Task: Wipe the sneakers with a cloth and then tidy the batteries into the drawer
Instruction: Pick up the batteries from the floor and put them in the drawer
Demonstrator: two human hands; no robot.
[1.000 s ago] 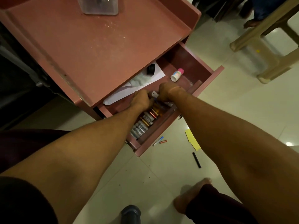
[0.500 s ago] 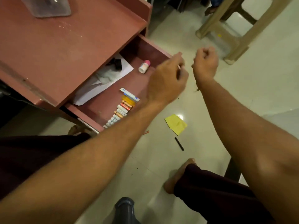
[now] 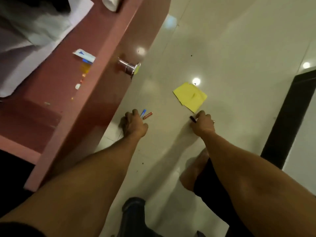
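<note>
Two small cylinders lay together on the glossy cream tiled floor [image 3: 239,48] in my feed. One was a slim blue battery [image 3: 143,113]. The other, a slim red-orange battery [image 3: 147,115], sat just beside it at its four o'clock.

The left hand [image 3: 134,124] was down at the floor at their eight o'clock. Its fingers were curled under and the forefinger was just beside the blue battery. I could not tell whether it had a grip on anything.

The right hand [image 3: 203,123] was low over the floor, well off at the batteries' three o'clock. Its thumb and forefinger pinched one end of a slim black stick [image 3: 193,119], which was too blurred for me to name more closely. At that hand's twelve o'clock lay a square sheet of yellow paper [image 3: 189,96], near the fingers but apart from them.

The open reddish-brown wooden drawer [image 3: 106,93] filled the upper left, at the left hand's ten o'clock. A shiny round metal knob [image 3: 127,66] jutted from its front panel. Inside, a row of small batteries [image 3: 83,74] showed only as blurred orange and white specks along the front wall. A blue-and-white card [image 3: 84,54] lay at their twelve o'clock, and a crumpled sheet of white paper [image 3: 39,36] lay farther back.

A bare foot [image 3: 191,173] rested on the floor at the right hand's six o'clock.
</note>
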